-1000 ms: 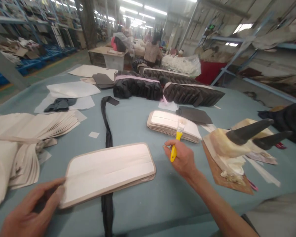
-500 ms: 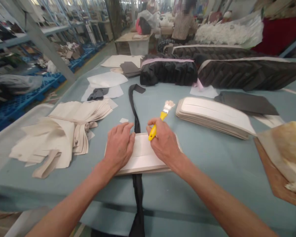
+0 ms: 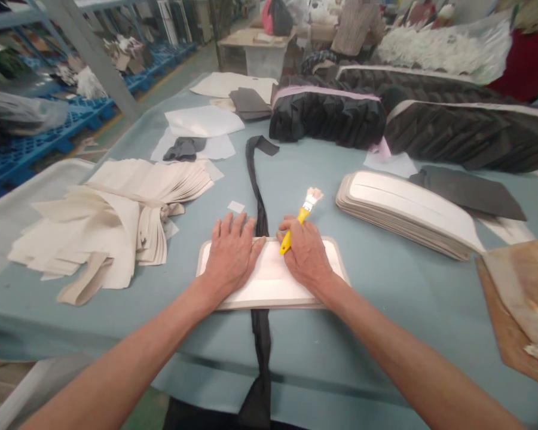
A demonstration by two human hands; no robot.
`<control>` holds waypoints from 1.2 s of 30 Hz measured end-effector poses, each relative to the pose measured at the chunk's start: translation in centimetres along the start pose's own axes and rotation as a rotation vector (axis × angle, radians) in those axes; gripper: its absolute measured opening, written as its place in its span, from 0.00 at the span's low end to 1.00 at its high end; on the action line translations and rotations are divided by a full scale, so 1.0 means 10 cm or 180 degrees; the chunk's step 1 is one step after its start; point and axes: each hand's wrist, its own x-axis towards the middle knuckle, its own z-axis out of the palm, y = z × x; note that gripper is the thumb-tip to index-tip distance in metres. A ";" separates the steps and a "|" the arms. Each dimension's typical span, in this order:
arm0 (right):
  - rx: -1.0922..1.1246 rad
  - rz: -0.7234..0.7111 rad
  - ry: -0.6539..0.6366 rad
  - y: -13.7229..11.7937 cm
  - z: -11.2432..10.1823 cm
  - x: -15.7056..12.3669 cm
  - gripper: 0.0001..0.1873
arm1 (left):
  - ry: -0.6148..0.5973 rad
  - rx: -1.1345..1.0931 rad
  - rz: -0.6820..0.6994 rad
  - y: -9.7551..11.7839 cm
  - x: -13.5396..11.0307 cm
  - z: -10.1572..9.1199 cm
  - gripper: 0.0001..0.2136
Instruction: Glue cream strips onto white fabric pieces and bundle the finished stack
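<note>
A short stack of white panels with beige edges [image 3: 269,286] lies in front of me, across a long black fabric strip [image 3: 262,343]. My left hand [image 3: 233,254] rests flat on the left part of the top panel, fingers spread and pointing away. On its right part, my right hand [image 3: 307,254] presses down while gripping a yellow-handled paintbrush [image 3: 302,215]. The brush's pale bristles point up and away from the panel. Beyond my left fingers lies a small white scrap [image 3: 236,206].
A taller stack of similar panels [image 3: 407,206] stands to the right. Beige fabric pieces [image 3: 116,221] pile up at left. Bundled black fabric pieces [image 3: 327,119] line the back. A brown board [image 3: 502,316] lies at the right edge. A person [image 3: 358,27] is in the background.
My left hand has flattened, its fingers spreading over the panel. My right hand still holds the brush. The view has tilted down slightly and shifted.
</note>
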 end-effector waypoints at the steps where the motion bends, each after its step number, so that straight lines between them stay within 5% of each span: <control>1: -0.0012 -0.0012 -0.0031 0.01 0.00 0.00 0.08 | -0.0038 0.0017 0.0022 -0.02 0.00 0.00 0.26; 22: -0.0291 0.0013 -0.0080 0.21 -0.11 -0.02 0.07 | -0.0302 0.0196 0.0327 -0.29 -0.06 -0.08 0.29; 25: -0.0314 0.0078 -0.0039 0.19 -0.10 0.00 0.08 | -0.0243 -0.0024 0.1093 -0.36 -0.10 -0.12 0.28; 29: -0.0323 0.0152 -0.0049 0.15 -0.11 0.01 0.08 | -0.0935 -0.0317 0.2548 -0.40 -0.05 -0.21 0.32; 33: -0.0292 0.0222 -0.0104 0.13 -0.11 0.04 0.08 | -0.1580 -0.0347 0.2964 -0.36 0.06 -0.29 0.36; 36: -0.0272 0.0249 -0.0146 0.13 -0.12 0.05 0.09 | -0.1582 -0.0272 0.3110 -0.39 0.06 -0.34 0.37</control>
